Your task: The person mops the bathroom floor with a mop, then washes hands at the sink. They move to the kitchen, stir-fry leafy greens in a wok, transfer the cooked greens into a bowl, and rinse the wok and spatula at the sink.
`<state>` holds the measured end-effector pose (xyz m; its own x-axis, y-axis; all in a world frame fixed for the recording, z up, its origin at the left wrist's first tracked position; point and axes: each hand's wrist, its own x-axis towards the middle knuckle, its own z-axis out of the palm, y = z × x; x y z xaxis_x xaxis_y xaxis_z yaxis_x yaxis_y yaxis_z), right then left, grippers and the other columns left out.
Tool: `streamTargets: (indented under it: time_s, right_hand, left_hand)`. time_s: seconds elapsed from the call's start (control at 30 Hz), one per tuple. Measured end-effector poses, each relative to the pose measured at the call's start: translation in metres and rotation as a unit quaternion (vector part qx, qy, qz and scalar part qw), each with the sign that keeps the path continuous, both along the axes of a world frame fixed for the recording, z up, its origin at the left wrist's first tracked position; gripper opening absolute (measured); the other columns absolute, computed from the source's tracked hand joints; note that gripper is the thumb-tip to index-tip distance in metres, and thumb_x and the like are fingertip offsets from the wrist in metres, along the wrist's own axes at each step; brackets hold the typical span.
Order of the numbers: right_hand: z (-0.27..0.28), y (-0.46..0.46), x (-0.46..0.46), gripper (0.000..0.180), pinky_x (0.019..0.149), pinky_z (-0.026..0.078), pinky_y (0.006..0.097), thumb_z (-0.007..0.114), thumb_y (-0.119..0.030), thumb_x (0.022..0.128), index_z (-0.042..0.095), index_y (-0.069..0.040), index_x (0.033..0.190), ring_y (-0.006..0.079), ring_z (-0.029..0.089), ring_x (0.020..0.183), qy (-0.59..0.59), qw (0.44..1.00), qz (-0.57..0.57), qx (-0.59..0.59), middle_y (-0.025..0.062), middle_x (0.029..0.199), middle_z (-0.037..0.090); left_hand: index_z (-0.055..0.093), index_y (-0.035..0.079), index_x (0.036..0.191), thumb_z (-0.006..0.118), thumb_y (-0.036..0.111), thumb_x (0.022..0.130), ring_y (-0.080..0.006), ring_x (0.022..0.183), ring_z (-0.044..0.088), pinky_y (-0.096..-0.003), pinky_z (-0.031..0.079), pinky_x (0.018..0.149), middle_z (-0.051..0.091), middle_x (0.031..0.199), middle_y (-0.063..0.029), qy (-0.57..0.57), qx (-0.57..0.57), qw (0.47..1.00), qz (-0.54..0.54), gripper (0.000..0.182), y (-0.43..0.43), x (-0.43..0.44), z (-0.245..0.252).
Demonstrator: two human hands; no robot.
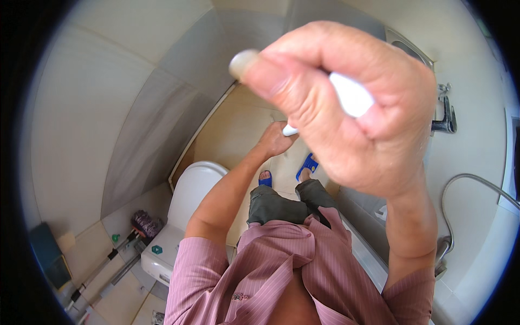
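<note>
Close to the camera, my right hand (390, 134) is curled around a smooth white object (351, 95) that shows between the thumb and fingers. My left hand (276, 140) is lower and farther away, over the floor, with its fingers closed on the end of a white rod (290, 130). The rod runs up behind my right hand, which hides most of it. Whether both white parts belong to one thing I cannot tell. Below my hands are my feet in blue slippers (265, 178) on the tiled floor (227, 130).
A white toilet (199, 183) stands to the left, with a mop with a purple head (145, 223) and poles beside its tank. On the right are a dark faucet (447, 118), a metal shower hose (447, 199) and a white ledge (365, 252). Grey and cream walls surround me.
</note>
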<state>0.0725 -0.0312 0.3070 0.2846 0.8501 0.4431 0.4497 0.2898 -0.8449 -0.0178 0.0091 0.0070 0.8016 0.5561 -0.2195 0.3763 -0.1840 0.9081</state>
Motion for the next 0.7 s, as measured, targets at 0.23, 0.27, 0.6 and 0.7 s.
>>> streamTargets:
  time_s: [0.23,0.27,0.6,0.7]
  right_hand:
    - [-0.036,0.014,-0.068,0.013,0.048,0.038,0.0264,0.064,-0.007,0.095,0.067,0.001,0.086,0.0067,0.046,0.053,0.233,0.969,0.025,-0.083,0.0038,0.057,0.051]
    - [-0.039,0.015,-0.070,0.012,0.049,0.038,0.0266,0.064,-0.007,0.095,0.067,0.001,0.086,0.0071,0.046,0.053,0.212,0.975,0.057,-0.020,0.0041,0.058,0.052]
    - [0.064,-0.051,0.003,0.020,0.058,0.044,0.0205,0.077,-0.013,0.088,0.071,-0.001,0.103,0.0037,0.053,0.063,0.023,0.993,0.098,-0.058,-0.0010,0.075,0.062]
    - [0.067,-0.083,0.030,0.023,0.058,0.043,0.0213,0.080,-0.011,0.085,0.071,-0.002,0.105,0.0048,0.052,0.063,0.011,0.992,0.097,-0.082,-0.0008,0.073,0.061]
  left_hand:
    - [0.074,0.006,0.100,0.062,0.025,0.085,-0.0423,0.092,0.068,-0.0481,0.052,0.081,0.070,0.096,-0.0245,0.242,0.036,0.969,0.044,0.027,0.045,-0.167,-0.031]
    - [0.074,0.006,0.101,0.063,0.025,0.085,-0.0423,0.092,0.068,-0.0480,0.052,0.081,0.070,0.096,-0.0245,0.210,0.071,0.973,0.062,0.027,0.045,-0.171,-0.035]
    - [0.074,0.009,0.103,0.067,0.027,0.083,-0.0425,0.089,0.068,-0.0482,0.053,0.081,0.071,0.094,-0.0240,0.095,0.080,0.992,0.028,0.028,-0.027,-0.010,0.017]
    - [0.074,0.009,0.103,0.067,0.028,0.083,-0.0423,0.090,0.068,-0.0480,0.053,0.081,0.071,0.094,-0.0238,0.037,0.052,0.996,-0.057,0.028,-0.066,0.049,-0.006]
